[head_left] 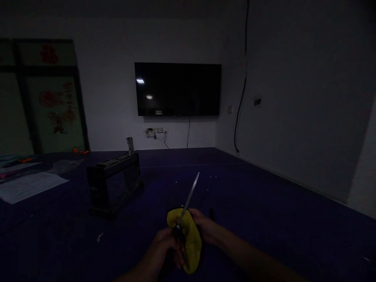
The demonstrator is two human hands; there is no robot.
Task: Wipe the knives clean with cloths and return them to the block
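Low in the middle of the head view, my left hand [168, 246] is closed round the dark handle of a long thin metal-shafted tool [190, 194], like an awl or a screwdriver. Its bright shaft points up and away to the right. My right hand [202, 224] grips the far right edge of a yellow sole-shaped piece [192, 246] with a dark rim. That piece lies behind and beside the tool's handle, and my left fingers overlap its near left side. In the dim light I cannot tell whether the tool touches it.
On the dark blue floor, left of my hands, stands a black box-like case [117, 180] with a patterned cylinder [130, 145] on top. Printed paper [32, 186] lies farther left. Small white scraps and a dark object [211, 213] lie around. A television [178, 90] hangs on the back wall.
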